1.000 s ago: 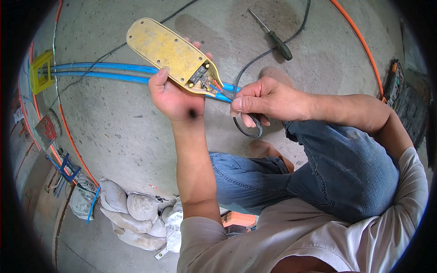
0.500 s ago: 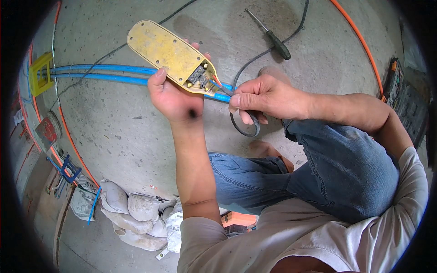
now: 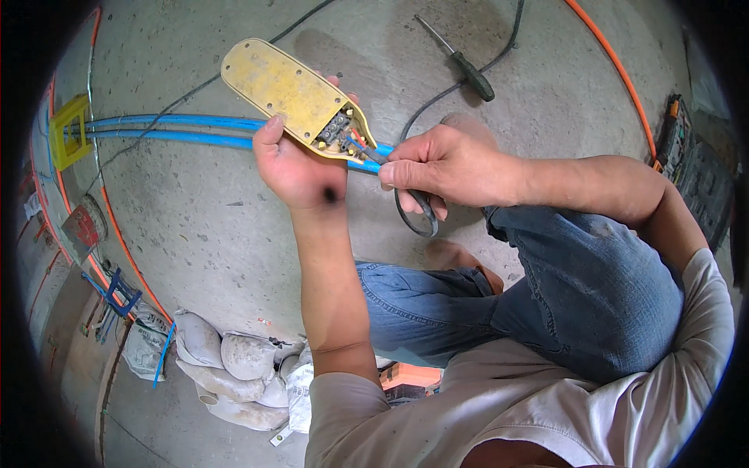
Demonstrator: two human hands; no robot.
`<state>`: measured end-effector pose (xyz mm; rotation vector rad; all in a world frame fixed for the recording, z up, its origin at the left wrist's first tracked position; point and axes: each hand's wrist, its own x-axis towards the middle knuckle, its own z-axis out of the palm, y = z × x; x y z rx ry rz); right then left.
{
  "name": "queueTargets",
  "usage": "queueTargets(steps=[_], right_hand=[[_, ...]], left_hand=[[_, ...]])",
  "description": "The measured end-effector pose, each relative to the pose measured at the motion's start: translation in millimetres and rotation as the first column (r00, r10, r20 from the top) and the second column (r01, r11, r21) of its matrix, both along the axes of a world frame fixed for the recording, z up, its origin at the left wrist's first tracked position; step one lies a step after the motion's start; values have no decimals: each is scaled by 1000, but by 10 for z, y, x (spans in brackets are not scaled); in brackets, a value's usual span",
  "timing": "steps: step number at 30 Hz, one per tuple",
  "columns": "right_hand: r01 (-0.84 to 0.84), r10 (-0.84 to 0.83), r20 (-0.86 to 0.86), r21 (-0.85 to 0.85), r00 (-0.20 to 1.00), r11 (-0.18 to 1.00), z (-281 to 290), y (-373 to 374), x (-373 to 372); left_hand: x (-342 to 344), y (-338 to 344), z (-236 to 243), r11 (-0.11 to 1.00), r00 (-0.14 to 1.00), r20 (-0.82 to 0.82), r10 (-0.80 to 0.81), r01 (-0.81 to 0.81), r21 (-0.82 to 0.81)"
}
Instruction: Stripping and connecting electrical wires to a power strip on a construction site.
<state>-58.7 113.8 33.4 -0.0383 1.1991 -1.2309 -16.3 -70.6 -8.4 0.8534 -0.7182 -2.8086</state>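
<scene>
My left hand (image 3: 302, 173) is closed around a long yellow electrical housing (image 3: 285, 84), thumb on its near edge and fingertips showing at the far side. Screws dot its scuffed flat face. The end toward my right hand is uncovered, baring a dark terminal block (image 3: 334, 127). From there a grey cable (image 3: 378, 157) with red and blue wires runs out to my right hand (image 3: 441, 168). Thumb and forefinger pinch this cable close to the housing, while a loop of it hangs below my fingers. Whether the wire ends sit in the terminals is too small to tell.
A screwdriver (image 3: 466, 72) with a dark green handle lies on the concrete floor beyond my right hand. Blue pipes (image 3: 183, 136) run under the housing to a yellow frame (image 3: 70, 132). Pale sacks (image 3: 234, 366) lie at lower left. An orange hose (image 3: 620, 70) curves at right.
My right hand has moved slightly left with the cable, closer to the open end of the housing. The housing has shifted very slightly; my left hand keeps its grip.
</scene>
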Motion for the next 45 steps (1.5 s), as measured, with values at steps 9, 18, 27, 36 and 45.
queueTargets(steps=[9,18,27,36,45], right_hand=[[-23,25,-57,43,998,999,7,-51,-20],[-28,37,-131,67,991,997,-1,-71,-1],[-15,32,-173,98,984,995,-1,-73,16],[-12,18,-62,99,998,995,-13,-103,23],[5,3,-66,119,998,993,-16,-108,61]], left_hand=[[17,4,20,999,1000,15,-16,16,-34],[39,16,21,999,1000,4,-18,18,-28],[35,20,12,999,1000,4,-18,18,-42],[37,19,-20,995,999,-13,-44,43,-85],[27,50,2,1000,1000,22,8,-8,-12]])
